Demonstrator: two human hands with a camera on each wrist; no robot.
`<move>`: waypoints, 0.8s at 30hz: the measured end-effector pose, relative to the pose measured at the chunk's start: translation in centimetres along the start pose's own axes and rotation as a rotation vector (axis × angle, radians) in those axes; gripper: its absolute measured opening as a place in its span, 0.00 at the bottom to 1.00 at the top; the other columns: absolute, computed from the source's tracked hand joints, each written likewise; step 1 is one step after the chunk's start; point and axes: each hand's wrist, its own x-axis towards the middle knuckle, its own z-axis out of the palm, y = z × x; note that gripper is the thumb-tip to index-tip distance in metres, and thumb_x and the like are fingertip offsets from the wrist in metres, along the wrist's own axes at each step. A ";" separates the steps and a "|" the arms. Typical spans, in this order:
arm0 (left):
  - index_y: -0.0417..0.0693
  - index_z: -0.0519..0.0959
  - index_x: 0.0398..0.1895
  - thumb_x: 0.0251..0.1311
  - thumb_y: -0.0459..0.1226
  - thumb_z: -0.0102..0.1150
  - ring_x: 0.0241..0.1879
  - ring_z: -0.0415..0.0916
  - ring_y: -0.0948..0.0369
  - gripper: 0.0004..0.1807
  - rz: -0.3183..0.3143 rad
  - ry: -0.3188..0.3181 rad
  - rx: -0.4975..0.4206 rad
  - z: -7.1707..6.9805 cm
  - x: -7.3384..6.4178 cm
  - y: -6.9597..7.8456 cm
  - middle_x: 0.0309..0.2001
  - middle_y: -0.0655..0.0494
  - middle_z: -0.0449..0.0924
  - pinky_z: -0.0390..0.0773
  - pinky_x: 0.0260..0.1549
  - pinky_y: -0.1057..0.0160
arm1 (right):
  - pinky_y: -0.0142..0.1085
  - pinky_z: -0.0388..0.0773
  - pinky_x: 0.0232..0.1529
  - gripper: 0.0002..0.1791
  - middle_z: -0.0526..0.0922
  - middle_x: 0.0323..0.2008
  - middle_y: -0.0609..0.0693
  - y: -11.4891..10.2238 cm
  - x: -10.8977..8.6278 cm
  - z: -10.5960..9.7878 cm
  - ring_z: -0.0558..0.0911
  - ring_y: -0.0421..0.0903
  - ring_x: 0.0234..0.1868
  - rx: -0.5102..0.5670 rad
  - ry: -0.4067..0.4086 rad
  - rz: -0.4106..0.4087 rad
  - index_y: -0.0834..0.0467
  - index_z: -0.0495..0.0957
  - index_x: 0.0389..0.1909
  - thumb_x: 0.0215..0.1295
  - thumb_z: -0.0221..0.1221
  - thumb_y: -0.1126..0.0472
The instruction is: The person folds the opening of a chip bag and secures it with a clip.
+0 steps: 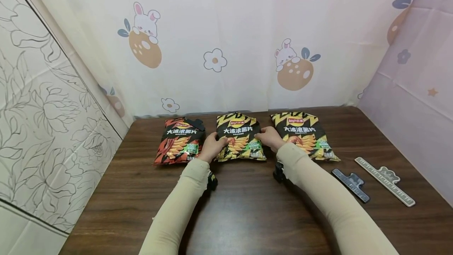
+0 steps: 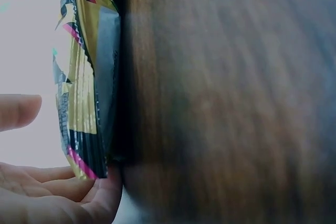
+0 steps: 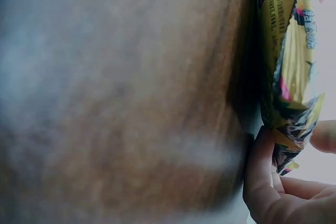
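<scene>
Two curled hands gripping middle bag, red bag left, third bag, clips right

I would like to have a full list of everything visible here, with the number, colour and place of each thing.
Left chip bag: 1, red and black, left end of row
Middle chip bag: 1, yellow and black, centre
Right chip bag: 1, yellow and black, right end
Black clip: 1, black, on left chip bag's upper right
Dark clip: 1, blue-grey, table's right part
Pale clip: 1, light grey, right of dark clip
Table: 1, brown, underneath
Printed curtain: count unclear, pale, behind
Floral wall: 1, white, left
Sleeves: 2, cream, both arms
Left hand: 1, bare, middle chip bag's left edge
Right hand: 1, bare, its right edge
</scene>
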 end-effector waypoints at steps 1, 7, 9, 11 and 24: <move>0.38 0.52 0.76 0.71 0.46 0.51 0.74 0.55 0.44 0.38 0.000 0.002 0.002 0.0 0.0 0.0 0.76 0.39 0.52 0.63 0.67 0.42 | 0.54 0.69 0.64 0.35 0.57 0.73 0.67 0.0 0.1 0.0 0.71 0.61 0.64 -0.009 0.004 -0.001 0.69 0.50 0.75 0.75 0.49 0.56; 0.36 0.53 0.76 0.71 0.45 0.51 0.74 0.54 0.43 0.37 0.018 0.016 -0.001 0.0 0.2 -0.1 0.75 0.38 0.52 0.62 0.67 0.43 | 0.55 0.69 0.64 0.35 0.57 0.72 0.67 0.0 0.2 0.1 0.70 0.61 0.65 -0.015 0.021 0.005 0.68 0.51 0.74 0.75 0.49 0.56; 0.37 0.52 0.76 0.71 0.44 0.51 0.74 0.53 0.44 0.37 0.021 0.019 -0.002 0.0 0.2 -0.1 0.76 0.38 0.52 0.62 0.67 0.43 | 0.55 0.70 0.63 0.35 0.58 0.72 0.67 0.0 0.3 0.1 0.71 0.61 0.64 -0.006 0.022 0.008 0.67 0.52 0.74 0.75 0.50 0.56; 0.37 0.52 0.76 0.71 0.44 0.51 0.74 0.53 0.44 0.37 0.021 0.019 -0.004 0.0 0.3 -0.1 0.76 0.38 0.51 0.62 0.67 0.43 | 0.54 0.71 0.61 0.35 0.60 0.71 0.66 0.0 0.3 0.1 0.73 0.60 0.62 0.002 0.023 0.010 0.67 0.52 0.74 0.74 0.51 0.56; 0.40 0.51 0.77 0.70 0.45 0.52 0.74 0.54 0.44 0.38 0.012 0.003 -0.013 -0.3 -0.3 0.2 0.76 0.40 0.51 0.63 0.66 0.42 | 0.43 0.76 0.47 0.34 0.67 0.64 0.65 -0.2 0.1 -0.6 0.76 0.52 0.47 0.051 0.012 0.004 0.66 0.54 0.73 0.73 0.54 0.56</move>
